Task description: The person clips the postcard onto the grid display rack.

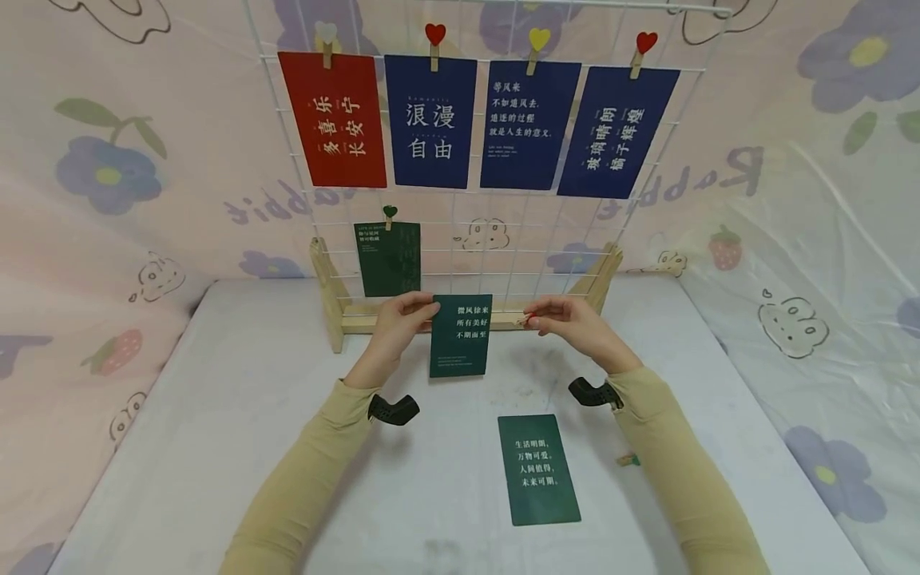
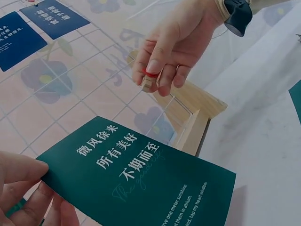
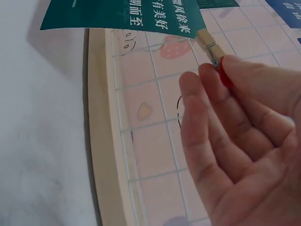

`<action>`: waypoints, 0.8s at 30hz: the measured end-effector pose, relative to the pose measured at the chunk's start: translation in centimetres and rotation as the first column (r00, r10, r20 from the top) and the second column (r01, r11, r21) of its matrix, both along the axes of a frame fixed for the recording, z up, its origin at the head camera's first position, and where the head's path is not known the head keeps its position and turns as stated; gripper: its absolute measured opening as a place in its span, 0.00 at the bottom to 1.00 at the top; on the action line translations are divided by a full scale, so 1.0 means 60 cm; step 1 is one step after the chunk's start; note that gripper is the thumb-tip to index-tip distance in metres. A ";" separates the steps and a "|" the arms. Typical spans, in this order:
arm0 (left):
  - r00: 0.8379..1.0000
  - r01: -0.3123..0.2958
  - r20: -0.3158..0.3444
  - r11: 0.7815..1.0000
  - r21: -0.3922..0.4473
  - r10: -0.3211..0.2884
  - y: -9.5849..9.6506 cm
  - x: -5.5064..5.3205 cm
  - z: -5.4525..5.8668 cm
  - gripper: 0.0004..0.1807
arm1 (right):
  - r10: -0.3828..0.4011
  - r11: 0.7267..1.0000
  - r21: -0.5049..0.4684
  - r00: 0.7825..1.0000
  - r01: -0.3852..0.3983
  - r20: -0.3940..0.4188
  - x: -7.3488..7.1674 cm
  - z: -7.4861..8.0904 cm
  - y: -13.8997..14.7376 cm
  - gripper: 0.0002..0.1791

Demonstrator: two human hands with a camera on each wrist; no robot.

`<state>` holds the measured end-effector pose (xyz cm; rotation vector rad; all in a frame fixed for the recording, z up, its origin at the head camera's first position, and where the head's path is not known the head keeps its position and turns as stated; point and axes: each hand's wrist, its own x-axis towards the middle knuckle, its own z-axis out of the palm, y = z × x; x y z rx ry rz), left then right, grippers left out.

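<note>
My left hand (image 1: 399,326) pinches the upper left edge of a green card (image 1: 460,335) with white Chinese writing, held upright in front of the wire grid rack. To its right, my right hand (image 1: 575,323) pinches a small wooden clothespin (image 3: 211,46) with a red decoration between thumb and forefinger. The clothespin is apart from the card in the head view. Another green card (image 1: 388,259) hangs on the grid just left of the held one, under a clothespin with a green heart (image 1: 390,212). A third green card (image 1: 539,469) lies on the table.
Along the grid's upper wire hang a red card (image 1: 334,120) and several blue cards (image 1: 430,120), clipped with heart clothespins. Wooden feet (image 1: 328,295) support the rack. A loose clothespin (image 1: 628,460) lies beside my right forearm on the white table (image 1: 216,431).
</note>
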<state>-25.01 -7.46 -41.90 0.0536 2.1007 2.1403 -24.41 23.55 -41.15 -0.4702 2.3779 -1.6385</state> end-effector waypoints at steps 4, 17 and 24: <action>1.000 -0.006 -0.010 1.000 -0.004 0.006 0.003 -0.004 0.003 0.16 | -0.020 1.000 0.004 1.000 0.020 -0.002 -0.006 0.009 -0.010 0.19; 0.998 -0.018 -0.066 1.000 0.002 0.018 0.014 -0.017 0.012 0.15 | -0.080 0.996 -0.029 0.996 0.079 -0.035 -0.024 0.042 -0.039 0.24; 0.995 -0.009 -0.097 1.000 0.004 0.009 0.020 -0.021 0.015 0.15 | -0.094 0.995 -0.048 0.995 0.092 -0.037 -0.036 0.044 -0.044 0.22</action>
